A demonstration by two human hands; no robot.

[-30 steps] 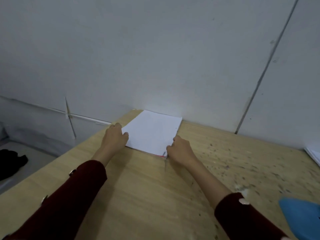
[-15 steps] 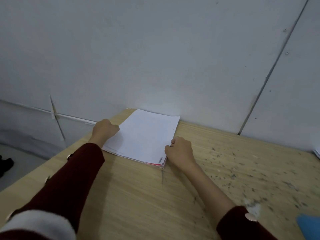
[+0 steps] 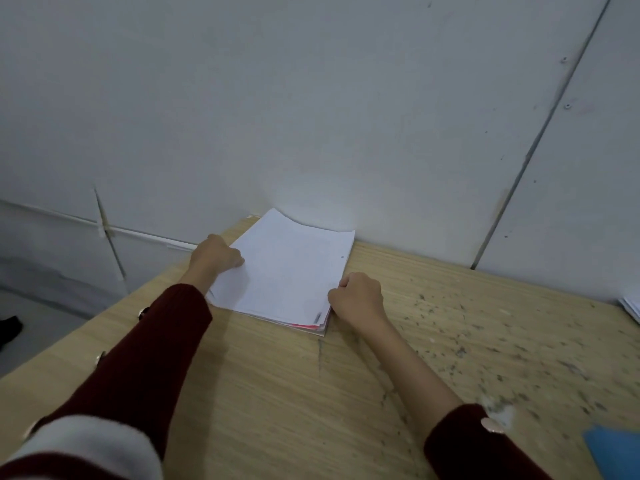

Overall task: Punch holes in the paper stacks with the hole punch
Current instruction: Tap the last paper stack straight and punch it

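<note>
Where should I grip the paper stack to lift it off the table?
Take the paper stack by its two long side edges, one hand from each side, as the left hand and right hand sit now. It lies flat on the table with its far end at the wall, so the sides are probably easiest.

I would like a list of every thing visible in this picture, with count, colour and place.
paper stack: one, white with pink sheets low in its near edge, far left part of the table, by the wall
table: one, light wood, speckled with dark bits on the right
more paper: one corner, white, right edge of view
blue thing: one, blue, bottom right corner, cut off
wall: grey panels, behind the table
left hand: grips the stack's left edge
right hand: grips the stack's right edge near its near corner
</note>
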